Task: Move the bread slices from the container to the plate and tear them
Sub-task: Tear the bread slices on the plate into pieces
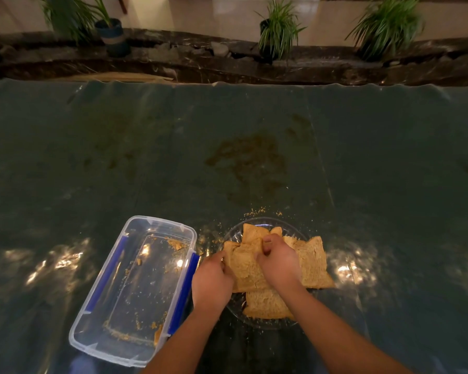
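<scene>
Several brown bread slices (312, 261) lie piled on a clear glass plate (234, 306) near the table's front edge. My left hand (211, 282) grips the left edge of the top slice (245, 265). My right hand (278, 263) pinches the same slice near its upper middle. Left of the plate stands a clear plastic container (103, 300) with blue clips, holding only crumbs and small bits of crust. Part of the plate is hidden under the bread and my hands.
A shiny dark green plastic sheet (254, 147) covers the table, with crumbs scattered around the plate. Beyond the far edge runs a dark stone ledge (227, 66) with potted plants (277, 28) on it.
</scene>
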`<act>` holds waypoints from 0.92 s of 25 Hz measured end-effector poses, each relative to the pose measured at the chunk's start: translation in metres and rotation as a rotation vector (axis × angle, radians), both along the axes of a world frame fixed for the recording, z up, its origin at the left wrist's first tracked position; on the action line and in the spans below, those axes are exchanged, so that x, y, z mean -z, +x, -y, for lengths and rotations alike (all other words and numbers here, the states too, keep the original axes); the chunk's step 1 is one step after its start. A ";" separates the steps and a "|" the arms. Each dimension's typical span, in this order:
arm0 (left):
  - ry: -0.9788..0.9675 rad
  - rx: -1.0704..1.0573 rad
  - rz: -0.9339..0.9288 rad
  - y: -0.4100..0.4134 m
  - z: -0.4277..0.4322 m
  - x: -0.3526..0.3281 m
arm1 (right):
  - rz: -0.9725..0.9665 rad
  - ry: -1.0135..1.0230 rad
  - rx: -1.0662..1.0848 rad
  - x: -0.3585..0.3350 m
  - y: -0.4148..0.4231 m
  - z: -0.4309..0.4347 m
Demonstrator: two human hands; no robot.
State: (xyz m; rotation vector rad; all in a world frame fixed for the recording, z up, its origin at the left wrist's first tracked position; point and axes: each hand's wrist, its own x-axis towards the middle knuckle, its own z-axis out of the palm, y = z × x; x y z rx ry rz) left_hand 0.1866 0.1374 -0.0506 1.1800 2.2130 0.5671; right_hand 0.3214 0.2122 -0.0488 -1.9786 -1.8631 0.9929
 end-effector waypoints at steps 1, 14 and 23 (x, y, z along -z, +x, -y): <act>0.012 -0.068 0.059 0.000 0.000 0.000 | -0.015 0.000 0.000 0.000 0.000 0.000; 0.155 0.039 -0.075 0.014 0.023 -0.009 | -0.079 0.095 0.164 -0.015 0.089 0.001; 0.053 0.245 0.298 0.093 -0.014 -0.047 | 0.125 0.025 0.145 -0.001 0.112 0.000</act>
